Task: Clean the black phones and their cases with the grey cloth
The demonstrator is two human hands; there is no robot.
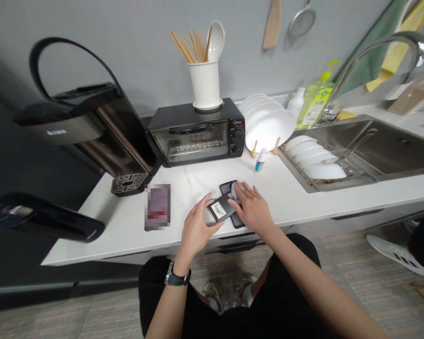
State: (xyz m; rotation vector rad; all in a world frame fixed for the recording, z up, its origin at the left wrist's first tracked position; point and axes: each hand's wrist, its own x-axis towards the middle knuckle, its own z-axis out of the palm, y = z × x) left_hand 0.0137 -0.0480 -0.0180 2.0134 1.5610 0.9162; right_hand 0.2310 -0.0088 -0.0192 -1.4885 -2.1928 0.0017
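Note:
My left hand (pixel 195 227) grips the near left end of a dark grey slab with a barcode label (pixel 221 208), fingers and thumb on its two edges. My right hand (pixel 253 207) is closed at the slab's other end, pressing a small whitish wad (pixel 233 190) on it; the fingers partly hide the wad. Under the slab lies a black phone-like slab (pixel 238 221), mostly covered. A small white spray bottle with a blue label (pixel 260 161) stands beyond my right hand. To the left lies a pixelated purple-grey flat item (pixel 159 207).
A toaster oven (pixel 198 136) bearing a white utensil holder (pixel 205 84) stands at the back. Left are a black drinks machine (pixel 102 127) and a dark cylinder (pixel 45 219). Right are racked plates (pixel 268 125), green soap bottle (pixel 314 101) and a sink (pixel 395 146) with bowls. Another person's shoe (pixel 395 254) shows.

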